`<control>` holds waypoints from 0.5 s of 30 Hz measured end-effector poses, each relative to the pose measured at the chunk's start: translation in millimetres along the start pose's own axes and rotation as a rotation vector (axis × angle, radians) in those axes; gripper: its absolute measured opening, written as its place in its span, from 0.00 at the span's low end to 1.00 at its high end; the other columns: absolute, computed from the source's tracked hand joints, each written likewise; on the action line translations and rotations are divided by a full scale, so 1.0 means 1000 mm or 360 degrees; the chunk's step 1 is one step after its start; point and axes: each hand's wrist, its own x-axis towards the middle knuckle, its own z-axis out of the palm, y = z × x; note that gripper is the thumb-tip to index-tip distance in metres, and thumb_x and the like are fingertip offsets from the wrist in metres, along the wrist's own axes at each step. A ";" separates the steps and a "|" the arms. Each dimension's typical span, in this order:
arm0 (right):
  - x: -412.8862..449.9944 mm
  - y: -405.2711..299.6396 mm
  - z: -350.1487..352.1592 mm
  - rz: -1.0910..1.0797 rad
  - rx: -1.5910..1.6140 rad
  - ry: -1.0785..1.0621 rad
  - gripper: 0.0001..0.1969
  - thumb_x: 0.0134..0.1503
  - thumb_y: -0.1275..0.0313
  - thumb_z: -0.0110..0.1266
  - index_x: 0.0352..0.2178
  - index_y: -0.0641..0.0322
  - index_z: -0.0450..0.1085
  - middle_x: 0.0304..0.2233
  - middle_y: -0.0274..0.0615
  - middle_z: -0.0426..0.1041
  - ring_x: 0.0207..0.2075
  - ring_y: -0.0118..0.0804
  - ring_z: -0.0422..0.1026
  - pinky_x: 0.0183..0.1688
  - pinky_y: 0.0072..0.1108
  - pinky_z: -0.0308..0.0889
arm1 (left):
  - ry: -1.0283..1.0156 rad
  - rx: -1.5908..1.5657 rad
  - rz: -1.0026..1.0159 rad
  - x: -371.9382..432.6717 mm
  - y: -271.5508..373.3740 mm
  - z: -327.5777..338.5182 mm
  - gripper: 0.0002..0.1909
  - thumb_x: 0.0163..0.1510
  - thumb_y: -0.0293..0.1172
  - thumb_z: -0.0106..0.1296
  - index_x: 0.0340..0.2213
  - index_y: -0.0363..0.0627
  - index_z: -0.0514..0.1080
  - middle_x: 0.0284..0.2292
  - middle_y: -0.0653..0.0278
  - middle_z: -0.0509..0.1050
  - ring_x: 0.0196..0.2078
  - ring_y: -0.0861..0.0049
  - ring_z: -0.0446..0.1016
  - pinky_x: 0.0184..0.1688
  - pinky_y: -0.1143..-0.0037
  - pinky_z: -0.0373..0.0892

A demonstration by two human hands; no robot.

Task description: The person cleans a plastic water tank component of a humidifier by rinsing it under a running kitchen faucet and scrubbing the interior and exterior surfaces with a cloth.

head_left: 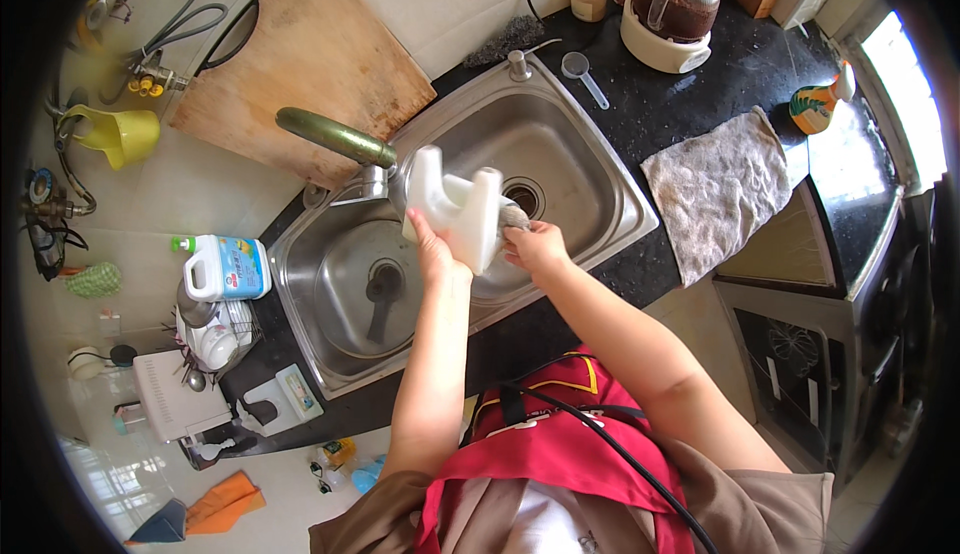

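Observation:
Above the double-bowl stainless steel sink (pixel 600 134), my left hand (pixel 441 252) grips a white plastic part (pixel 459 205) with two upright prongs. The part is tilted, and its lower side faces away from view. My right hand (pixel 538 248) pinches a grey scrubbing pad (pixel 514 216) against or close beside the part's right side; contact is hard to tell. The green-tinged spout of the faucet (pixel 337 138) reaches over the sink to the left of the part. A dark object (pixel 382 303) lies at the drain of the left bowl.
A wooden cutting board (pixel 315 51) leans on the wall behind the faucet. Right of the sink lie a measuring spoon (pixel 589 81) and a cloth (pixel 712 186), with a glass kettle (pixel 675 3) behind. A detergent jug (pixel 229 267) and another white plastic piece (pixel 277 400) stand left.

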 end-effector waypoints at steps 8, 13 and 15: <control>-0.005 -0.028 -0.047 0.0176 0.0347 -0.0414 0.11 0.50 0.75 0.43 0.37 0.63 0.64 0.38 0.40 0.66 0.40 0.36 0.66 0.44 0.40 0.64 | -0.0100 -0.0233 -0.0051 0.001 0.005 -0.002 0.43 0.45 0.68 0.34 0.53 0.48 0.53 0.49 0.62 0.63 0.51 0.68 0.63 0.52 0.67 0.62; -0.018 -0.036 0.006 -0.0037 0.0014 -0.0354 0.17 0.52 0.68 0.49 0.43 0.63 0.62 0.43 0.42 0.66 0.46 0.38 0.65 0.45 0.40 0.64 | -0.0279 -0.0137 0.0056 -0.009 -0.005 0.010 0.42 0.45 0.68 0.36 0.52 0.49 0.55 0.48 0.65 0.63 0.49 0.69 0.63 0.51 0.67 0.61; -0.006 -0.033 0.007 -0.0136 0.0351 -0.0574 0.13 0.52 0.72 0.49 0.40 0.63 0.64 0.40 0.43 0.69 0.40 0.35 0.70 0.40 0.30 0.68 | -0.0318 -0.0112 0.0155 -0.015 -0.006 0.017 0.42 0.44 0.68 0.35 0.52 0.50 0.55 0.49 0.65 0.63 0.50 0.69 0.62 0.51 0.66 0.61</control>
